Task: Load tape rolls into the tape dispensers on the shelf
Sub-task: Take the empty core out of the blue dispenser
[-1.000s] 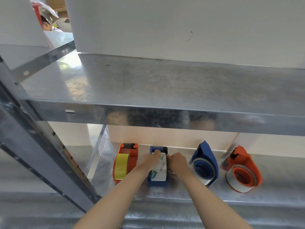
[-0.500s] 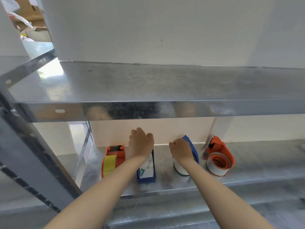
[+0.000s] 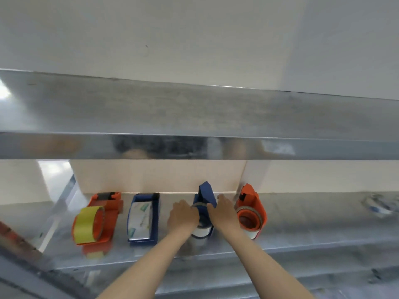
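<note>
On the metal shelf point(image 3: 302, 214), among 4 dispensers, the third dispenser point(image 3: 206, 194) stands upright between both hands, left hand point(image 3: 182, 215) and right hand point(image 3: 222, 212) flanking and cupping its white tape roll point(image 3: 199, 230).

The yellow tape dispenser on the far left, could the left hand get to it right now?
Probably yes: the left hand is busy at the third dispenser, but the yellow tape dispenser sits unobstructed at the shelf front.

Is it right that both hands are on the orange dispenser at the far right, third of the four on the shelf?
Not quite. The head view shows both the left hand and right hand on the blue dispenser, third of four on the shelf. The orange dispenser at the far right is untouched.
</note>
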